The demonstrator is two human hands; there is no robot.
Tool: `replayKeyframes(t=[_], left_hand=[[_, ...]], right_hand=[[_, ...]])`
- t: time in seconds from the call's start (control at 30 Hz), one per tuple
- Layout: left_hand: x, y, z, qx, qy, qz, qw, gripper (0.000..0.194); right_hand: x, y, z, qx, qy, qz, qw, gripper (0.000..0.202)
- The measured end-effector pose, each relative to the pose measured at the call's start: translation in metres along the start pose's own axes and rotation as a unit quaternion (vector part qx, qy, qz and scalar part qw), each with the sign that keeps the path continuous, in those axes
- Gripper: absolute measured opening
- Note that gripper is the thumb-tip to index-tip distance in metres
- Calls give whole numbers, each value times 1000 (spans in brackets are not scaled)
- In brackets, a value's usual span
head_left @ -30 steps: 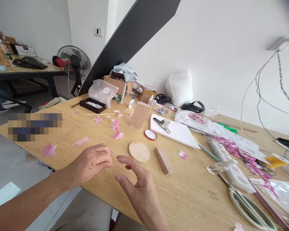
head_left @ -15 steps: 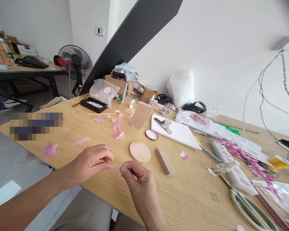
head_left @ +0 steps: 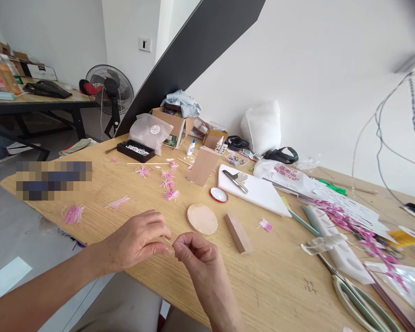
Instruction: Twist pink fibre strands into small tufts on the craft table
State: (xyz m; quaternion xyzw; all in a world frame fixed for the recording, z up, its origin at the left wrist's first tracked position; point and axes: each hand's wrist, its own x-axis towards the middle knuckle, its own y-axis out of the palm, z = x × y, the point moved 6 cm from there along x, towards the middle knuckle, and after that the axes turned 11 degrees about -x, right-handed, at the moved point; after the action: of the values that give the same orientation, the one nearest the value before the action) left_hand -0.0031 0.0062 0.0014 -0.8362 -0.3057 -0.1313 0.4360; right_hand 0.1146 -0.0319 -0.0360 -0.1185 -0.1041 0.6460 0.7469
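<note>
My right hand [head_left: 202, 260] is closed in a pinch on a thin pale strand [head_left: 168, 240], too fine to name exactly. My left hand [head_left: 141, 240] curls round the strand's other end, thumb and fingertips close together near the right fingertips. Both hands are above the front edge of the wooden table [head_left: 269, 281]. Beyond them lie a round wooden disc [head_left: 202, 219] and a wooden block [head_left: 238, 234]. Pink fringed tufts [head_left: 172, 194] lie in a row further back. Another pink tuft [head_left: 74, 214] and a bundle of pink strands [head_left: 118, 203] are to the left.
Scissors [head_left: 363, 304] lie at the right, near a white power strip [head_left: 335, 249] and pink ribbon scraps [head_left: 363, 235]. A white foam slab [head_left: 259, 196] bears a metal clip [head_left: 235, 180]. A glue bottle [head_left: 191, 147], a black tray [head_left: 135, 151] and a jar lid [head_left: 219, 194] are further back.
My left hand has moved right, closer to my right hand, so less of the strand shows between them. My right hand keeps its pinch. The view has shifted slightly.
</note>
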Motion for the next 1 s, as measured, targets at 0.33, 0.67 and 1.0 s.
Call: replayKeyframes(t=[0.33, 0.67, 1.0], left_hand=[[2, 5, 11, -134, -147, -37, 979, 24], [-1, 2, 19, -145, -192, -61, 969, 22], [-1, -5, 9, -49, -126, -73, 988, 28]], right_hand=[[-3, -8, 6, -105, -69, -70, 990, 15], [-3, -9, 14, -142, -131, -89, 977, 16], [-1, -8, 10, -162, -117, -71, 977, 17]])
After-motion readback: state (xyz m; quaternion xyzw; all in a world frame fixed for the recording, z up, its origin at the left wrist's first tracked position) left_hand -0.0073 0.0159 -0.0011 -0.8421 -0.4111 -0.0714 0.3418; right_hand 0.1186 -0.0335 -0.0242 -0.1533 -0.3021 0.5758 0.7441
